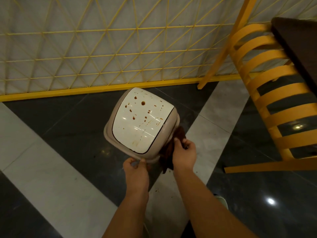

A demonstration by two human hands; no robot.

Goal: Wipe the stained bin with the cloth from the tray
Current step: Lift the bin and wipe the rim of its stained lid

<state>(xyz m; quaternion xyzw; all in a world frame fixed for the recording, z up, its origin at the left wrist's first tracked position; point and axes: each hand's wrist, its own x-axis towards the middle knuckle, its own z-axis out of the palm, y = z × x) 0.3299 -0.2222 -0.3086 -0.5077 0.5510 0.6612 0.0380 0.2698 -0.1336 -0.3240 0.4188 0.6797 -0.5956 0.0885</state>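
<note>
Centre of the frame: a beige plastic bin with a glossy white swing lid (142, 121), standing on the dark and pale grey tiled floor (56, 152), just in front of a yellow wire-mesh fence (106, 48) that fills the upper left and top. Lid spattered with brown spots and streaks, thickest toward its upper right part, with a few thin smears near the lower edge. Below the bin, left hand (135, 170) at the near rim, fingers (133, 161) curled over the beige edge and gripping it. To the right of it, right hand (184, 152) against the bin's lower right side, fingers (178, 141) closed around a dark brown cloth (169, 155). Cloth bunched between that hand and the bin wall, touching the wall, one end reaching up beside the lid's right corner, the other hanging down past the wrist. Both bare forearms entering from the bottom edge. Right side of the frame: a yellow slatted wooden chair (260, 93), tilted in this wide view, and beside it at the upper right the corner of a dark brown desk (295, 42). Small brown specks on the floor under the hanging cloth. Round light reflections on the dark tiles at lower right.
</note>
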